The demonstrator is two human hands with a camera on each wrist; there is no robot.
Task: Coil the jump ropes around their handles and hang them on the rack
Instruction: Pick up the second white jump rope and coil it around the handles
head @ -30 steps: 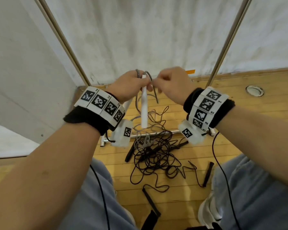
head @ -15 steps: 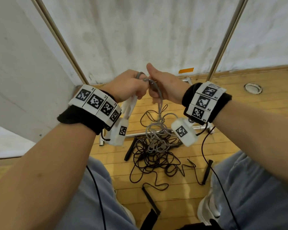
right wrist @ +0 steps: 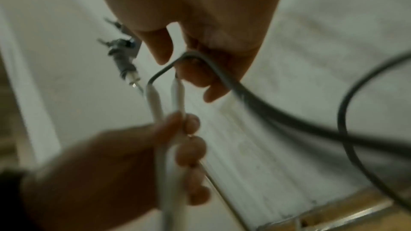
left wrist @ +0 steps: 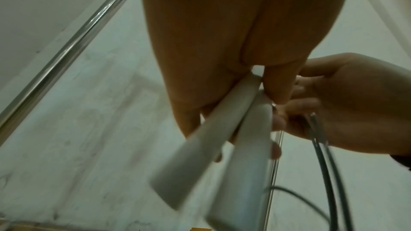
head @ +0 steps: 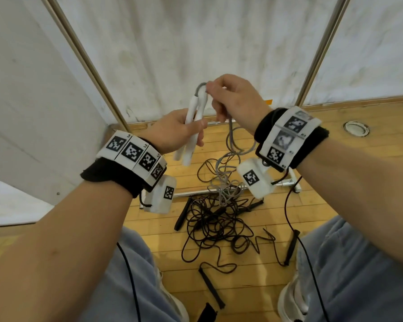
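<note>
My left hand [head: 172,133] grips two white jump-rope handles [head: 192,126] side by side, tips pointing up; the handles [left wrist: 222,155] fill the left wrist view. A grey rope [head: 230,145] leaves their tips and hangs toward the floor. My right hand [head: 233,101] pinches that grey rope [right wrist: 200,59] just above the handle tips [right wrist: 164,94], with my left hand [right wrist: 124,161] below in the right wrist view. Black jump ropes [head: 216,224] lie tangled on the wooden floor, their black handles [head: 211,287] scattered around the pile. Slanted metal rack poles [head: 86,63] rise at left and right.
A metal base bar of the rack [head: 196,194] lies across the floor under the ropes. White sheeting [head: 196,38] hangs behind the poles. A round metal floor fitting [head: 356,129] sits at right. My knees in grey trousers [head: 358,275] flank the pile.
My left hand has shifted down along the handles, so both white handles now stand side by side above it. My right hand has risen and pinches the rope at the tips.
</note>
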